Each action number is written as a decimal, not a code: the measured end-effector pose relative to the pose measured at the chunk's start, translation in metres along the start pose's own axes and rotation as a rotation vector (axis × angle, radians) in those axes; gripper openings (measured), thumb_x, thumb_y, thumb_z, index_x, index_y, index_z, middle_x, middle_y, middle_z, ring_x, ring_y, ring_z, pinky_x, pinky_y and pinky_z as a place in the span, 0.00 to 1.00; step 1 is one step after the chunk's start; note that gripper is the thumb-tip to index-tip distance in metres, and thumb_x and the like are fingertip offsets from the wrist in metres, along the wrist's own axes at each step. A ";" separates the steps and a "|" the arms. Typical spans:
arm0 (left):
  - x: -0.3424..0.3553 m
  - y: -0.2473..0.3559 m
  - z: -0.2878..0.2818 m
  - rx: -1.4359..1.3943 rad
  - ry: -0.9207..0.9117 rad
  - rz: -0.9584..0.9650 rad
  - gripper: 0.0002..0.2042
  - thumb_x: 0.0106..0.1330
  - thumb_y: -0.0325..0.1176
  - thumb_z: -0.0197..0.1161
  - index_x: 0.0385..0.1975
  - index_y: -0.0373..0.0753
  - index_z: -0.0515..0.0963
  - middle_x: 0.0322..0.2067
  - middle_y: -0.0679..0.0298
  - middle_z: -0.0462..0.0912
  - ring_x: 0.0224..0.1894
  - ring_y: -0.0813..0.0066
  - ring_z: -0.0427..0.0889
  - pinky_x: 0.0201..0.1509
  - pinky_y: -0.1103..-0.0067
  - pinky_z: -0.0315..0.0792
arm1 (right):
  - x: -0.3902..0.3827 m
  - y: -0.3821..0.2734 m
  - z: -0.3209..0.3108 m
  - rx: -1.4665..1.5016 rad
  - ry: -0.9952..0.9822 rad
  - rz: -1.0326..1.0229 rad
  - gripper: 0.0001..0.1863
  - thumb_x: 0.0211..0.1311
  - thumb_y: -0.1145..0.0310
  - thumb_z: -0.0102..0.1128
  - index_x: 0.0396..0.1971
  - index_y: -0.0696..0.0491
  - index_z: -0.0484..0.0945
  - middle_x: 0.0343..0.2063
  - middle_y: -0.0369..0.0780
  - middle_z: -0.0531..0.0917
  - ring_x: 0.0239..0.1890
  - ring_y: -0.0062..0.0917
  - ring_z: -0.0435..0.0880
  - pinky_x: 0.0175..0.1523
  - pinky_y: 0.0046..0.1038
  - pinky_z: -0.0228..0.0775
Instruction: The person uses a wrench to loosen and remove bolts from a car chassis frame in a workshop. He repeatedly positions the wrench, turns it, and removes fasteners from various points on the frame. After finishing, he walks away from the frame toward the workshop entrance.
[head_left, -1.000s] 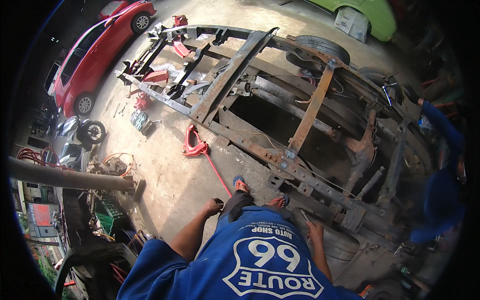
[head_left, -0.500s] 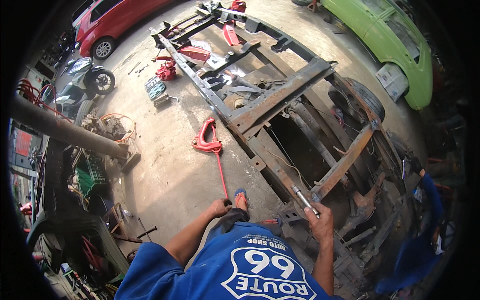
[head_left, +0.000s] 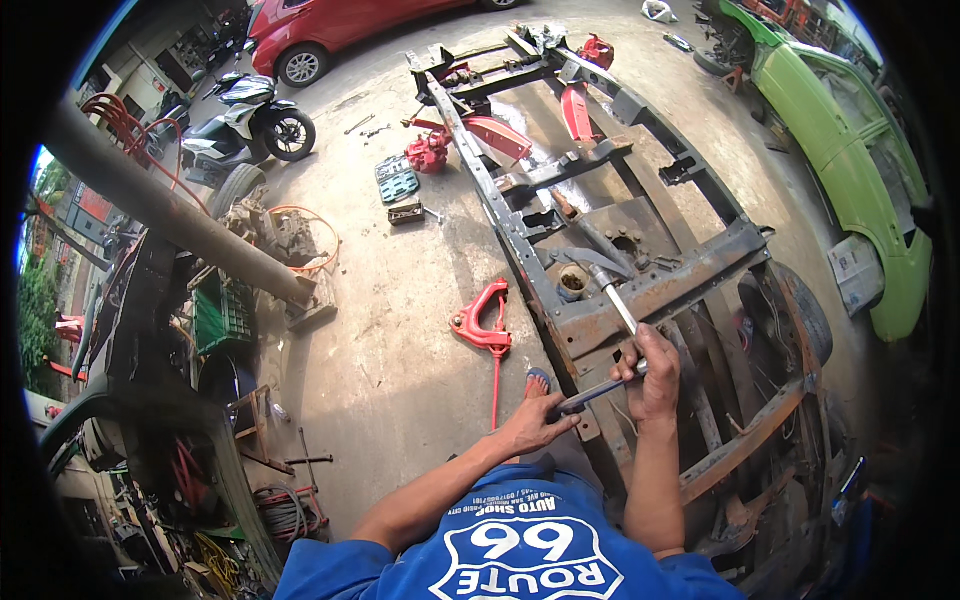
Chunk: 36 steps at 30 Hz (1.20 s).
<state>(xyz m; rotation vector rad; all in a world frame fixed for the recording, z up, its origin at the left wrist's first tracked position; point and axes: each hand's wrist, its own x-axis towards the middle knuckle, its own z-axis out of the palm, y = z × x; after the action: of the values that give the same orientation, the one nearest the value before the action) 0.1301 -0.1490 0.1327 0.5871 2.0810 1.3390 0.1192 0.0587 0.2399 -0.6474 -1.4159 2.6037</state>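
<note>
In the head view, at 4 o'clock, the right hand (head_left: pixel 655 375) has its grip wrapped around a shiny, silver, cylindrical metal shaft (head_left: pixel 619 307), which angles up across a rusty, dark steel vehicle frame (head_left: pixel 640 300). At 5 o'clock, the left hand's (head_left: pixel 537 430) grip curls around a slim, dark-and-silver metal handle (head_left: pixel 598 393) reaching toward the right fist; fingers hide whether shaft and handle join. Near the dial's centre, a bright red, wishbone-shaped metal part (head_left: pixel 482 318) lies on pale concrete floor (head_left: pixel 390 300). At 11 o'clock sits an open, teal-and-grey, rectangular tool case (head_left: pixel 397 180); at 2, a lime-green metal car body (head_left: pixel 850 190)
</note>
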 end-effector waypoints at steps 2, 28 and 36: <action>0.017 -0.005 -0.033 0.082 -0.018 -0.136 0.24 0.67 0.53 0.65 0.42 0.33 0.79 0.30 0.46 0.82 0.32 0.54 0.82 0.39 0.64 0.75 | 0.043 0.029 0.004 -0.036 0.088 0.120 0.20 0.72 0.57 0.55 0.44 0.61 0.80 0.20 0.35 0.74 0.19 0.19 0.74 0.29 0.26 0.71; -0.155 -0.239 -0.242 -0.061 0.946 -0.931 0.27 0.71 0.54 0.57 0.29 0.31 0.84 0.25 0.43 0.83 0.34 0.48 0.86 0.41 0.59 0.76 | 0.291 0.281 0.085 -1.537 -0.422 0.485 0.22 0.66 0.58 0.59 0.52 0.58 0.82 0.32 0.47 0.88 0.35 0.30 0.89 0.44 0.33 0.80; -0.201 -0.400 -0.363 -0.447 0.720 -1.295 0.29 0.74 0.55 0.51 0.27 0.31 0.82 0.19 0.57 0.79 0.18 0.64 0.78 0.22 0.68 0.70 | 0.229 0.310 0.124 -1.528 -0.396 0.708 0.22 0.68 0.58 0.58 0.54 0.57 0.81 0.35 0.45 0.88 0.34 0.29 0.87 0.39 0.30 0.81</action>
<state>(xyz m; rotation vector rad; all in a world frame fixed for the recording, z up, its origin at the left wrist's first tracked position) 0.0092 -0.6745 -0.0695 -1.3904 1.8162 1.1098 -0.1058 -0.1443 -0.0281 -0.7818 -3.7755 1.3624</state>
